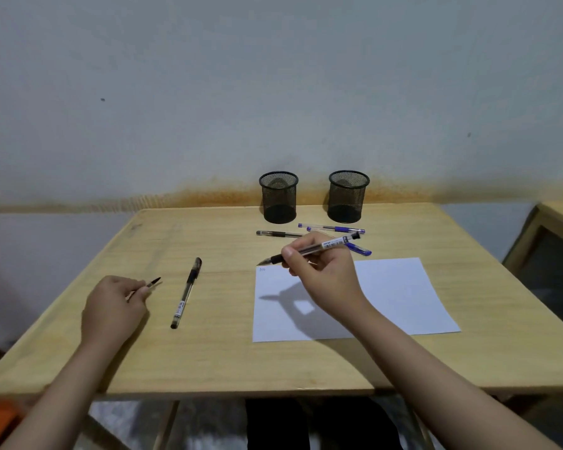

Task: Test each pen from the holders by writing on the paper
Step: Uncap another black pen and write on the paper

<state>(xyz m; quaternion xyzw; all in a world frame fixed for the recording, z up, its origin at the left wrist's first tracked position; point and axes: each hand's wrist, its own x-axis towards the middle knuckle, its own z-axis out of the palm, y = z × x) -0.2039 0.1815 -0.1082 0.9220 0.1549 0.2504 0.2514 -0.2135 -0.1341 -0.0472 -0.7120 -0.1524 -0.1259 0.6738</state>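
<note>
Head camera: right hand [322, 271] pinches an uncapped black pen [309, 250], its tip just above the top left corner of the white paper [403, 293], beside a tiny blue mark. Left hand [114, 306] pinches a pen cap [152, 283]. Both black mesh holders [278, 198] [347, 197] look empty. Another capped black pen [186, 293] and several blue pens [333, 228] lie on the wooden counter [208, 352] against a stained wall [208, 92].

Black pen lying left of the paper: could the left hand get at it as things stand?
Probably yes. The black pen lies alone on bare table just right of the left hand, nothing between them. But that hand already pinches a cap, which would hamper a grip.
</note>
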